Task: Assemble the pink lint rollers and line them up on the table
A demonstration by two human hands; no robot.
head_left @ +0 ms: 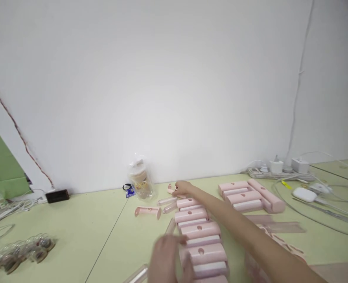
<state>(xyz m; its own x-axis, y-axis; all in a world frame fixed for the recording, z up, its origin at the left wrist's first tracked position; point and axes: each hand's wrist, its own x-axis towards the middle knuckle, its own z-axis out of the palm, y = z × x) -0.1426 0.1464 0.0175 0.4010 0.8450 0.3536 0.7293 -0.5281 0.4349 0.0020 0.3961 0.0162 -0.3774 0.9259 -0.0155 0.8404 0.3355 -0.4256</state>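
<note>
My right hand [183,189] reaches to the back of the table, its fingers closed round a pink half-shell [170,189] that they partly cover. In the foreground my left hand [165,257] is smeared by motion, beside a row of pink cylindrical cases [199,228] with round holes and white strips. Whether its fingers hold anything does not show. Another pink half-shell [148,212] lies left of the row. Clear tubes [170,207] lie between that shell and the cases, and one more clear tube [138,274] is at the bottom edge.
More pink cases [244,196] are grouped at the right. Behind them stand a power strip [280,173] and cables. A bagged cup [141,179] stands by the wall. A black phone [57,195] and several clear domed pieces [20,253] are at the left.
</note>
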